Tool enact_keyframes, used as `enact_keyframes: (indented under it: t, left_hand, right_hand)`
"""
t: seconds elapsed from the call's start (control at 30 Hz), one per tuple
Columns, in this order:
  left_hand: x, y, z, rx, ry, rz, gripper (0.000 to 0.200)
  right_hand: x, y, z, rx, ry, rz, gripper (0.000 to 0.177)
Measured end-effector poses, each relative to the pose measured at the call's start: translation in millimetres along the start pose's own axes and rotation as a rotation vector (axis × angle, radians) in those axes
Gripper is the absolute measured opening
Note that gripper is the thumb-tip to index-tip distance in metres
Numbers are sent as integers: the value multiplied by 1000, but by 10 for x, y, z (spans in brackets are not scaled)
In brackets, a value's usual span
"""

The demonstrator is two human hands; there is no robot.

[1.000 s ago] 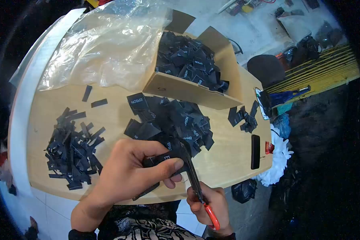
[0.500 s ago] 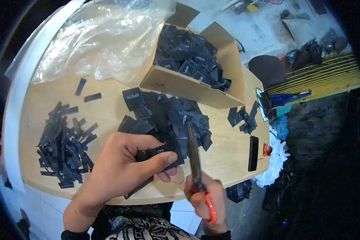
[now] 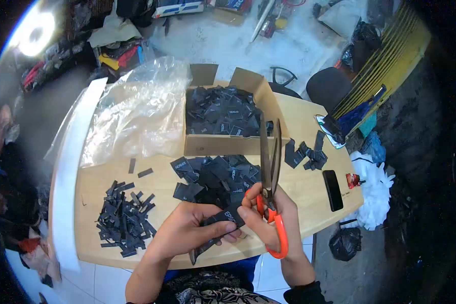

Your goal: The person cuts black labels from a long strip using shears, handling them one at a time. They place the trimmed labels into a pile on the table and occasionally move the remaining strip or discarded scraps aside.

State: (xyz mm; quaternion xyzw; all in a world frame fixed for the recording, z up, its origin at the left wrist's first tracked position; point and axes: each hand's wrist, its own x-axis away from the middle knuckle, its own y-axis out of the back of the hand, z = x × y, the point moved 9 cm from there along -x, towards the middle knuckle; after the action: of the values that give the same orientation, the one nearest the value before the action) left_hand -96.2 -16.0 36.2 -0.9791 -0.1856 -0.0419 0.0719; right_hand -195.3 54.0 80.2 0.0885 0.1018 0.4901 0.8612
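My left hand (image 3: 180, 234) is closed on a dark printed fabric label (image 3: 225, 217), pinched between thumb and fingers above the near table edge. A dark strip hangs below that hand. In my right hand (image 3: 285, 215) are scissors (image 3: 265, 162) with orange handles, their blades parted and pointing away from me. The right thumb and fingertips meet the label's right end. Just beyond my hands lies a loose heap of black labels (image 3: 215, 177) with white lettering. A pile of narrow black offcuts (image 3: 122, 218) sits to the left.
An open cardboard box (image 3: 207, 146) full of black labels stands at the back. Left of it lies a clear plastic bag (image 3: 137, 121). Several black pieces (image 3: 309, 153), a phone (image 3: 333, 190) and a red packet (image 3: 353, 180) are on the right side.
My right hand has come up beside the left one and touches the label. The scissor blades have spread and now point upward. The camera's view has tilted up and shifted.
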Motion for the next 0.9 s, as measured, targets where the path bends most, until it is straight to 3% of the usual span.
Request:
enact_keyframes:
  t: [0.17, 0.3, 0.57, 0.8, 0.9]
  left_hand:
    - [52, -60, -26, -85, 7, 11, 17]
    - [29, -97, 12, 10, 36, -14, 18]
    - [-7, -92, 23, 4, 91, -67, 18]
    - [-18, -33, 15, 103, 22, -108, 20]
    - [8, 42, 19, 108, 56, -150, 19]
  right_hand:
    - [72, 195, 95, 14, 81, -68, 24]
    - [81, 320, 185, 6, 142, -95, 24]
    - [58, 425, 112, -123, 100, -98, 22]
    - [59, 446, 50, -110, 45, -152, 20]
    - [177, 451, -61, -126, 18, -64, 20]
